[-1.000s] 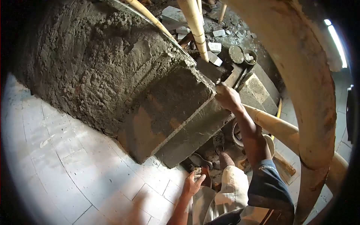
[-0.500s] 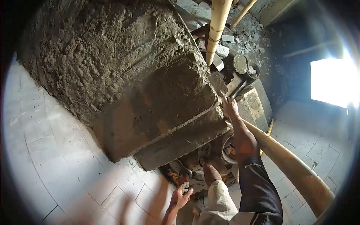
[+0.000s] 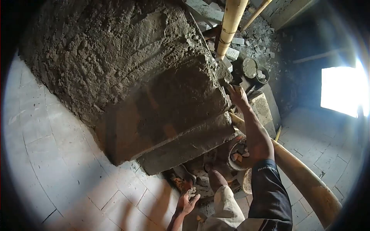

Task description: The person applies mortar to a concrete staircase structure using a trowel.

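My right hand (image 3: 237,95) is closed on a trowel (image 3: 224,79), whose blade lies against the edge of the wet mortar surface (image 3: 173,92). Rough mortar covers the upper left of that surface, and the part nearer me is smoother. Below its lower edge runs a narrower mortar-covered face (image 3: 189,146). My left hand (image 3: 187,202) is low in the view, its fingers bent around a small grey lump (image 3: 191,191) that looks like mortar.
A bamboo pole (image 3: 231,27) stands behind the mortar edge; a thicker curved pole (image 3: 308,183) passes on the right. Two buckets (image 3: 249,67) stand among rubble. A round container (image 3: 239,153) lies below. Pale block walls (image 3: 50,154) flank both sides.
My right hand has moved up along the mortar edge with the trowel. The view has shifted slightly, and my left hand stays nearly where it was.
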`<state>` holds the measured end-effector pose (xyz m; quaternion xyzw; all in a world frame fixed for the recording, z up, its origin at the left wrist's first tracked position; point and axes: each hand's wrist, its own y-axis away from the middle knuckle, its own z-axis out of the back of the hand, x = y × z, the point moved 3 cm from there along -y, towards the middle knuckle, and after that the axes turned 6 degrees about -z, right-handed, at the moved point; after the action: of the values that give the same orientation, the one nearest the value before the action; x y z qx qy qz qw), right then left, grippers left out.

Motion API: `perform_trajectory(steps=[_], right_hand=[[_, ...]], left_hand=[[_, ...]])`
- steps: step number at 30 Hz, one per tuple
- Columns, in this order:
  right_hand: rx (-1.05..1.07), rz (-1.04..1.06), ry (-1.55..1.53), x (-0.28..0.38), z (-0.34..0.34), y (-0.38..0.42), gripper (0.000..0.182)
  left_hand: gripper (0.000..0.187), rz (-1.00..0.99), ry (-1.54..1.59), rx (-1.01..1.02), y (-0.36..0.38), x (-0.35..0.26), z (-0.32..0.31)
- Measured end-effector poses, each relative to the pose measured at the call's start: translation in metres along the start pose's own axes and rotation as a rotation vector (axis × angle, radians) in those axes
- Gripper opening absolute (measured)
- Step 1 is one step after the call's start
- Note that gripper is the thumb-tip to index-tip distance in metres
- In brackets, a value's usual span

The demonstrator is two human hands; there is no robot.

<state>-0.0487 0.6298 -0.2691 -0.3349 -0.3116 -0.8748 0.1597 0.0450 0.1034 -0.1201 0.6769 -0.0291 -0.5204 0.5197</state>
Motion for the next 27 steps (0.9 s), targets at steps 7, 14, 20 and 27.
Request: perform_trajectory(steps=[7,14,20,27], right_hand=[[0.048,0.166,0.102,0.037,0.01,-0.003,0.018],[0.1,-0.093,-0.17,0.048,0.021,0.006,0.041],[0.056,-0.095,-0.195,0.08,0.018,0.006,0.042],[0.039,-0.053,-0.145,0.114,0.032,0.002,0.038]], left_hand=[[0.047,0.061,-0.043,-0.006,0.005,-0.009,0.002],[0.048,0.063,-0.076,0.0,0.008,-0.007,0.008],[0.052,0.027,-0.153,0.054,0.003,-0.003,0.013],[0.051,0.052,0.01,-0.044,0.011,0.01,0.013]])
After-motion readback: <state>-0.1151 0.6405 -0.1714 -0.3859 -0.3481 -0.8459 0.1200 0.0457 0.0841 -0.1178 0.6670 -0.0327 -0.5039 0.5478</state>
